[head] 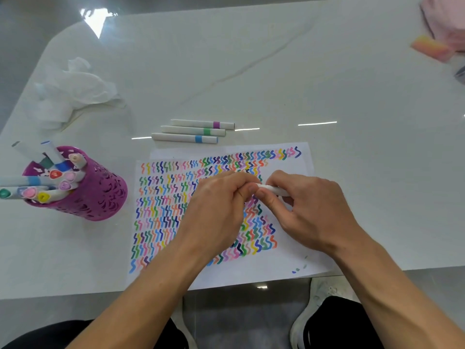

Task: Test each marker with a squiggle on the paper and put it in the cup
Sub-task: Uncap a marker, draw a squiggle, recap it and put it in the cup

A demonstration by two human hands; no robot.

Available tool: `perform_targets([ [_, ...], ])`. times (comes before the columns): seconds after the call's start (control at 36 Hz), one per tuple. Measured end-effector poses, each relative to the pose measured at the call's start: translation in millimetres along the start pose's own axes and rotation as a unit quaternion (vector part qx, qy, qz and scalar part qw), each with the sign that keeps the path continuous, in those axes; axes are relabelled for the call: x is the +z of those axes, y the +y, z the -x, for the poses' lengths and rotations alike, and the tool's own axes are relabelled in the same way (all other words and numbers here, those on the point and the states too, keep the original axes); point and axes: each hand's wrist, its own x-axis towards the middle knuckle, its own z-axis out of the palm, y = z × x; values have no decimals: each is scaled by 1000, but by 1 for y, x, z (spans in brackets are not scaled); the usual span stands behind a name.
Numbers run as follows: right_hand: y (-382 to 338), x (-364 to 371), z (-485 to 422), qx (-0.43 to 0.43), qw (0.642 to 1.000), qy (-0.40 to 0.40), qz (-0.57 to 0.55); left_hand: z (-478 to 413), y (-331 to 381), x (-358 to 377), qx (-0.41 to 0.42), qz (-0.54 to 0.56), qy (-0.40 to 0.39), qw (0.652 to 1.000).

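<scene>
Both hands meet over the white paper (297, 250), which is covered in rows of coloured squiggles. My right hand (307, 207) grips the white barrel of a marker (273, 189). My left hand (219, 205) pinches the marker's left end, where the cap is; its colour is hidden by my fingers. Three capped white markers lie side by side beyond the paper: one with a purple band (202, 124), one with a green band (193, 131), one with a blue band (185, 138). The purple perforated cup (100, 197) stands at the left and holds several markers.
A crumpled white tissue (70, 91) lies at the back left of the white glossy table (327, 84). A pink and orange object (431, 47) sits at the far right corner. The table's front edge runs just below the paper, with my knees and shoes beneath.
</scene>
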Motion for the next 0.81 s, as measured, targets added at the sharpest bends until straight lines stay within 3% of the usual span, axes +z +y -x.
perform_targets([
  [0.39, 2, -3, 2, -7, 999, 38, 11, -1, 3, 7, -28, 70, 27, 997],
  [0.72, 9, -2, 3, -10, 998, 63, -6, -2, 7, 5, -16, 42, 67, 997],
  [0.81, 9, -4, 2, 9, 999, 40, -11, -2, 7, 6, -22, 44, 75, 996],
])
